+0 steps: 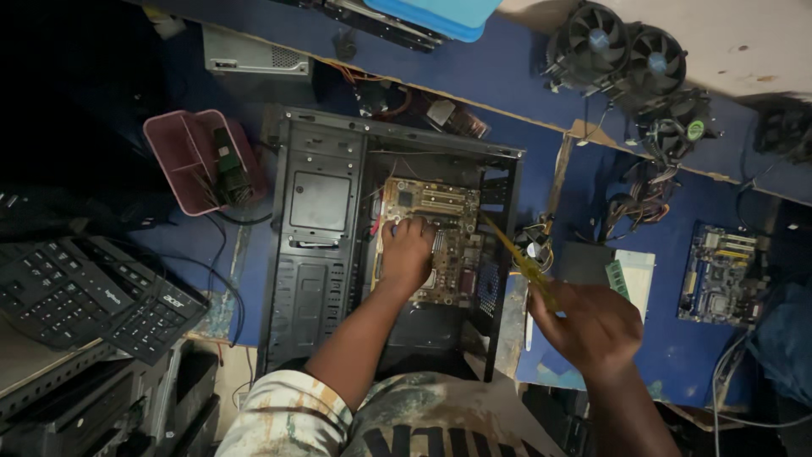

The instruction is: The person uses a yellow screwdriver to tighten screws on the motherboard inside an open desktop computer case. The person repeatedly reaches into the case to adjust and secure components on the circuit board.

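Note:
An open black computer case lies flat on a blue table, with a tan motherboard inside it. My left hand rests palm-down on the motherboard, fingers curled against its middle. My right hand hovers to the right of the case, shut on a yellow-handled screwdriver whose shaft points up and left toward the case's right wall.
A pink tray with small parts stands left of the case. Black keyboards lie at the far left. Cooling fans sit at the back right, a loose green circuit board at the right, tangled cables between.

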